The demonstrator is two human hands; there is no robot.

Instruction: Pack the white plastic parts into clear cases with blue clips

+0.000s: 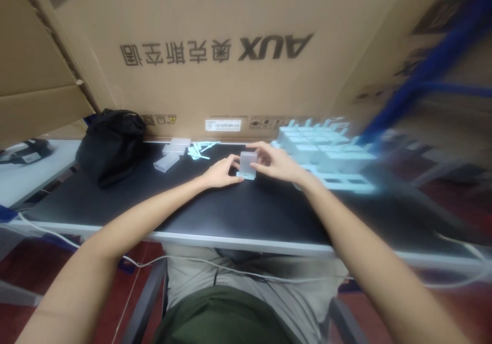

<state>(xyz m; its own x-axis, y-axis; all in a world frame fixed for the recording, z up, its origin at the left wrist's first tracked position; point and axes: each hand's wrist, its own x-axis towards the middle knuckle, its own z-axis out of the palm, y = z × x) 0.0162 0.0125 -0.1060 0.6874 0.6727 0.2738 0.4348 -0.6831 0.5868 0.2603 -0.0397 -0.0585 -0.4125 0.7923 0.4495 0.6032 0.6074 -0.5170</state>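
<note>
A small translucent plastic box (247,164) stands on the black table top (215,210), held between both hands. My left hand (221,174) touches its lower left side with the fingertips. My right hand (273,163) grips its top and right side. To the right lies a cluster of pale blue-white plastic boxes (326,154), blurred. Behind the hands lie two or three more clear boxes (171,155) and several thin pale strips (200,149).
A black bag (111,144) sits at the table's back left. Large cardboard cartons (215,52) wall off the back. A blue bar (430,67) crosses the upper right, blurred. A white cable (200,264) hangs under the table's front edge.
</note>
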